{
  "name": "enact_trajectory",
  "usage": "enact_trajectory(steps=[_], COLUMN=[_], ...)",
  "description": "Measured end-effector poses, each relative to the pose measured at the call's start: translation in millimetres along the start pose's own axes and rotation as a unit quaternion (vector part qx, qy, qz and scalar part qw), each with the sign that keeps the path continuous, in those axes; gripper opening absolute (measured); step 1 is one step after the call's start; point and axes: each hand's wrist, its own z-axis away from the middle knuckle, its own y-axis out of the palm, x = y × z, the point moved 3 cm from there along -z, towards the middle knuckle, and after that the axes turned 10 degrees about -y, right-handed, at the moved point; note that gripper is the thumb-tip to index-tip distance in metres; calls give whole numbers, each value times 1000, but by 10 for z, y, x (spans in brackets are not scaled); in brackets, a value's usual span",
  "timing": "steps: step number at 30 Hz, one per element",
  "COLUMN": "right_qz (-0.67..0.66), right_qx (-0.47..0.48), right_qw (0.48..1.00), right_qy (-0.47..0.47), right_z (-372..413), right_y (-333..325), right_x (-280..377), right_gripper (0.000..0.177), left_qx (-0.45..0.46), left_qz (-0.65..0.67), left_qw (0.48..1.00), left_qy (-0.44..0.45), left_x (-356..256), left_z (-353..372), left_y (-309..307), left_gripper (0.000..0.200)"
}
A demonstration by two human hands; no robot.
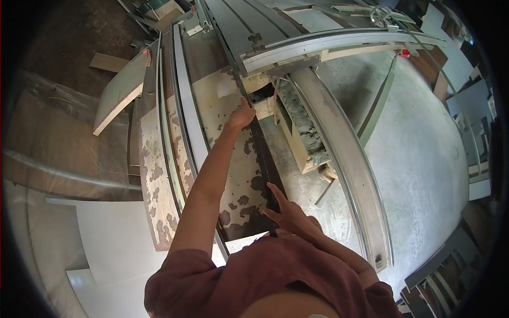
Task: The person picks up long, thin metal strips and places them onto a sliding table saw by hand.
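A long dark strip (268,168) runs along the right edge of a worn, patchy cream-and-brown table surface (233,183). My left hand (243,115) is at the strip's far part, its index finger stretched forward and its other fingers curled at the edge. Nearer my body, my right hand (290,213) grips the strip's near part, with index finger and thumb apart on it. The undersides of both hands and the fingers there are hidden.
Left of the strip lies a pale metal rail (189,106). A grey grooved machine table (249,21) and a white crosswise fence (318,43) stand ahead. On the right are a long metal beam (347,148) and an open dusty box (302,124). A curved panel (121,95) leans at left.
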Motion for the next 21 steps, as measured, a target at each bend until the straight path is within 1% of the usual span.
enact_trajectory(steps=[4, 6, 10, 12, 16, 18, 21], right_qz=[-23, 5, -1, -54, -76, -60, -63], right_qx=[-9, -40, -42, 13, 22, 11, 10], right_qw=[1000, 998, 997, 998, 997, 998, 998], right_qy=[-7, -42, -58, 23, 21, -2, 0], right_z=[-104, -161, -315, -353, -474, -557, -633], right_y=[-1, -15, -64, -140, -182, -211, -302], right_x=[-64, -136, -202, -69, -64, -107, -40], right_gripper=[67, 68, 68, 68, 68, 68, 68], left_qx=[13, 30, 12, 13, 3, -38, -52], left_qz=[-6, -6, -7, 24, 22, 34, 13], left_qw=[1000, 999, 1000, 999, 1000, 999, 998], left_qy=[-11, -13, -20, -20, -11, 17, 22], left_x=[-4, -7, -17, -3, 44, 18, 71], left_z=[-103, -153, -243, -277, -418, -451, -670], left_y=[-19, -39, -92, -126, -149, -203, -165], left_gripper=[71, 72, 73, 74, 76, 70, 70])
